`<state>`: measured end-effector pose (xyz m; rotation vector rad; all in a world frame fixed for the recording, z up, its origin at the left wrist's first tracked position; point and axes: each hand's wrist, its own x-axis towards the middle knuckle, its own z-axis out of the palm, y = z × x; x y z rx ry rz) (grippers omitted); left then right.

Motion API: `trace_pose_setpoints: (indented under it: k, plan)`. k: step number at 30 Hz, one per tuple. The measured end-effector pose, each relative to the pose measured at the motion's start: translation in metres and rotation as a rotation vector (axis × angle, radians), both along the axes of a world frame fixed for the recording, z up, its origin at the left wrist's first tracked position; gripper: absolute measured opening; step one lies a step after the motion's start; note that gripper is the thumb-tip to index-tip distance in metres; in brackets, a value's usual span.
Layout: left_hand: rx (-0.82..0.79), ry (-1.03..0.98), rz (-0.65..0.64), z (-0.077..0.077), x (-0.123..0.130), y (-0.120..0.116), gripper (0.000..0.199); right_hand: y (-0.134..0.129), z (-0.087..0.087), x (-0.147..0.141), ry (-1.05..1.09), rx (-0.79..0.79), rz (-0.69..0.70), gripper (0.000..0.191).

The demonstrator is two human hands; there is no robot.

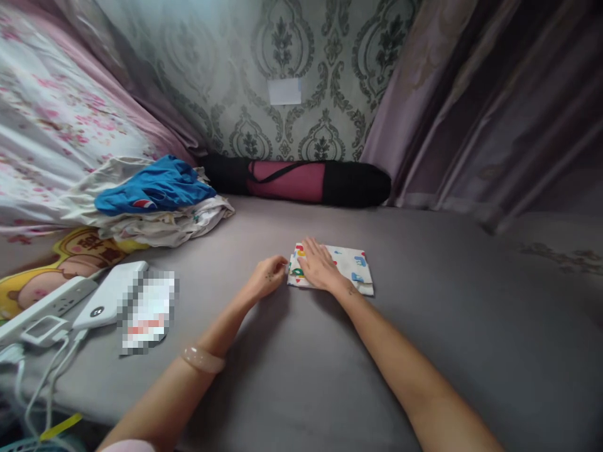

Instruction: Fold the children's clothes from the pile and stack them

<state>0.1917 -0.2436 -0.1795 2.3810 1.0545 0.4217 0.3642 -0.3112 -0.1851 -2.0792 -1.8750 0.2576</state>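
A small folded cloth (346, 260), white with colourful printed figures, lies flat on the grey sheet in front of me. My right hand (316, 263) rests palm down on its left half, fingers stretched out, covering part of the print. At the cloth's left edge is my left hand (269, 276), its fingers curled and pinched together on the edge. The fingertips are partly hidden there. A pale bangle (202, 359) circles my left wrist.
To the left are a power strip (61, 304), a white power bank (113, 295) with cables, and a blurred packet (148, 311). Behind them sit a yellow cushion (28, 276) and piled clothes (155, 185). A black and maroon long bag (287, 181) lies along the wall.
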Motion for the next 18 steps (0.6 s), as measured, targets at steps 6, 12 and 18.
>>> trace_pose_setpoints:
  k: [6, 12, 18]
  plan:
    - [-0.005, 0.007, -0.042, -0.001, 0.021, -0.003, 0.027, -0.028, -0.01, 0.028, -0.062, -0.068, -0.241, 0.063]
    - [0.093, 0.03, 0.074, -0.011, 0.031, 0.003, 0.025, -0.036, 0.002, 0.068, 0.174, 0.027, -0.313, 0.053]
    - [-0.005, 0.104, 0.219, -0.009, 0.026, 0.015, 0.03, -0.07, 0.014, 0.113, 0.118, -0.091, -0.738, 0.037]
